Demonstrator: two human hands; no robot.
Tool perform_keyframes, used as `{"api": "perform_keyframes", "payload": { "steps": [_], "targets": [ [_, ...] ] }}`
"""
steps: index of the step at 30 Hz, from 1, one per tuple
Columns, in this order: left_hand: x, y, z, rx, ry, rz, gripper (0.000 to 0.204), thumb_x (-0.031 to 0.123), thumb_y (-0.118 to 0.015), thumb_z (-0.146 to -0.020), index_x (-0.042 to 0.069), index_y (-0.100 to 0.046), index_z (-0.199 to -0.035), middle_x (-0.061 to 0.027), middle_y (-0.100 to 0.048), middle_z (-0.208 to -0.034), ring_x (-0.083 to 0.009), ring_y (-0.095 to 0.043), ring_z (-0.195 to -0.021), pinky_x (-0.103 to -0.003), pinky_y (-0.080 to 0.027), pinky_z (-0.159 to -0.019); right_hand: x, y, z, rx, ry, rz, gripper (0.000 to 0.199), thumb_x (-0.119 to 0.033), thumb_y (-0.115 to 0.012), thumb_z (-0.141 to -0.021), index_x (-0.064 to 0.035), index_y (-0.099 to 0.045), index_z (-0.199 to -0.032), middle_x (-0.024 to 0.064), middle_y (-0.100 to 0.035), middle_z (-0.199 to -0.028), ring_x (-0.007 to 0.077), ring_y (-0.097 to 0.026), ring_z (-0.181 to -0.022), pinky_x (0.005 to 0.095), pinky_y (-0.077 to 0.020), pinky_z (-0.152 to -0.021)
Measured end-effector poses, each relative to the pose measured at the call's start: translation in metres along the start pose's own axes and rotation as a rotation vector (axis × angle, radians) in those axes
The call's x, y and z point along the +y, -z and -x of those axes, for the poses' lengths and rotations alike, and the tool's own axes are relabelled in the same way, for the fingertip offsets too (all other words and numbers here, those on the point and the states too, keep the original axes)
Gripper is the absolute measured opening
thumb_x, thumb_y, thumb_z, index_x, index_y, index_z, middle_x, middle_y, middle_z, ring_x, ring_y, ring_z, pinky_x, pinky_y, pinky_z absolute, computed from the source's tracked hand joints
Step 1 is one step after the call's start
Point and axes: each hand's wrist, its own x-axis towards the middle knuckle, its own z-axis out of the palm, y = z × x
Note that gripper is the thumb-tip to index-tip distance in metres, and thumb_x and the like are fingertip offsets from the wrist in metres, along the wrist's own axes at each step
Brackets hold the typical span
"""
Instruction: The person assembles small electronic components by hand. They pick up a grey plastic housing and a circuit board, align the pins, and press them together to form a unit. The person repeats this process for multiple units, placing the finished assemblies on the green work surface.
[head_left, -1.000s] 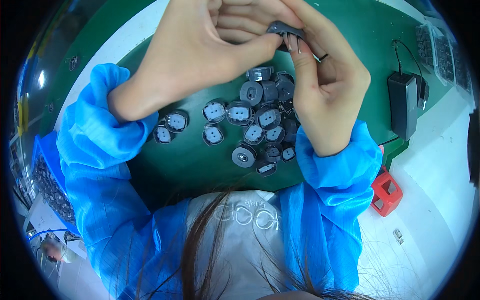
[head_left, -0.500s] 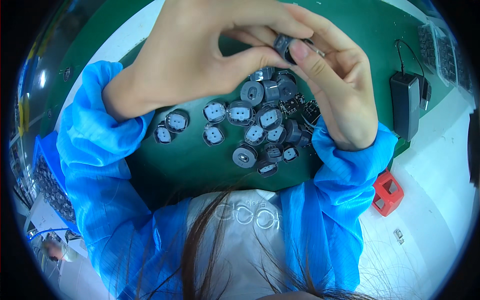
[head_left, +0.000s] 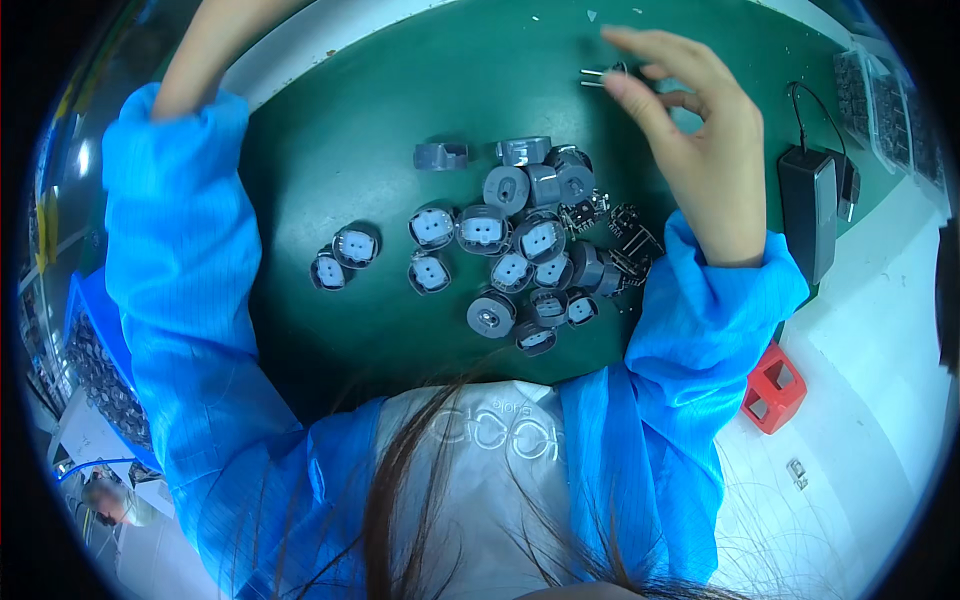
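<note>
Grey round parts (head_left: 520, 250) are heaped on the green bench (head_left: 360, 140). A small pinned part (head_left: 605, 73) is pinched between the right hand's (head_left: 700, 150) fingers. The left hand is out of view.

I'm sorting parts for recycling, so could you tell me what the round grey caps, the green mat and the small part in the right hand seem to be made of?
The round grey caps look like moulded plastic: matte, uniform grey, some with pale insets. The green mat seems to be rubber or vinyl, smooth with a soft sheen. The small part in the right hand shows thin bright pins, probably metal; its dark body is too small to judge.
</note>
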Motion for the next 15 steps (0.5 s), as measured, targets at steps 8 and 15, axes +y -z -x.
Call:
{"api": "perform_keyframes", "payload": {
  "steps": [8,15],
  "targets": [
    [-0.047,-0.010,0.014,0.028,-0.083,-0.250,0.045,0.021,-0.080,-0.085,0.003,-0.066,-0.123,-0.0171,-0.053,-0.141,-0.0279,-0.055,-0.128,-0.040,-0.046,-0.107,0.007,0.000,0.005,-0.069,-0.187,-0.105,0.017,-0.002,-0.075,-0.083,-0.0009,-0.070,-0.100,0.0084,-0.070,-0.088,0.0159,-0.071,-0.078,0.0267,-0.0588,-0.069],
    [0.028,-0.020,0.047,-0.698,-0.410,0.426,0.040,0.015,-0.082,-0.074,0.003,-0.068,-0.110,-0.0111,-0.063,-0.100,-0.0322,-0.063,-0.098,-0.040,-0.052,-0.081,0.003,0.000,0.006,0.084,-0.266,-0.337,0.013,-0.001,-0.077,-0.086,-0.0003,-0.067,-0.095,0.0022,-0.069,-0.086,0.0106,-0.070,-0.083,0.0223,-0.0559,-0.071]
  ]
}}
